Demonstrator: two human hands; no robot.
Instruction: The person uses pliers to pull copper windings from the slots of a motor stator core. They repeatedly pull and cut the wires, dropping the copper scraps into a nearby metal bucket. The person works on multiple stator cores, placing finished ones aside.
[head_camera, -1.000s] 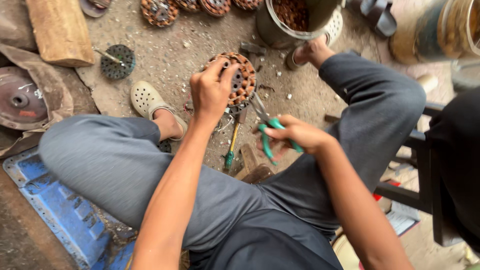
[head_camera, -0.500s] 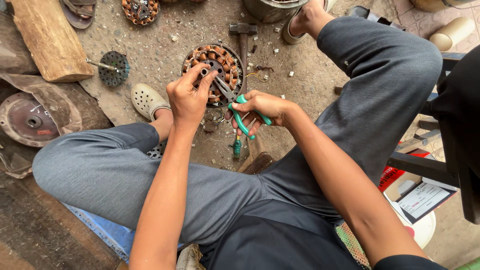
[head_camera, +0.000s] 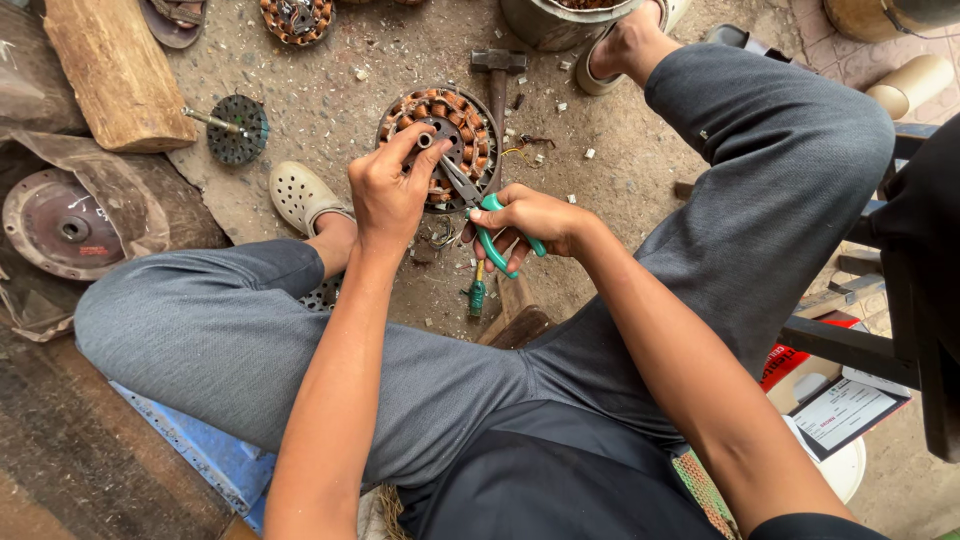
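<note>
The person sits low over a dirt floor, knees spread, working on a round motor stator (head_camera: 440, 140) wound with copper coils. The left hand (head_camera: 390, 195) grips the near-left rim of the stator, thumb and fingers pinched on it, tilting it up off the ground toward the body. The right hand (head_camera: 530, 220) is closed around the green handles of a pair of cutters (head_camera: 480, 215), whose metal tips reach into the coils at the stator's near side.

Compared with 0.5 s earlier, the hands and stator hold almost the same pose; 1 s ago the right hand held the cutters lower and away from the stator, so the tool has since been brought up into the windings. That suggests the cutting or prying of copper wire is now under way rather than being set up.

A hammer (head_camera: 497, 75) lies just beyond the stator, head at the far end. A green-handled screwdriver (head_camera: 478, 292) lies on the ground near the person's lap. To the left rest a wooden block (head_camera: 115, 75), a small dark rotor with a shaft (head_camera: 235, 128) and a rusty round cover (head_camera: 60, 225). Another copper-wound stator (head_camera: 297, 18) sits at the far edge, and a metal bucket (head_camera: 560, 22) stands beside the right foot.
</note>
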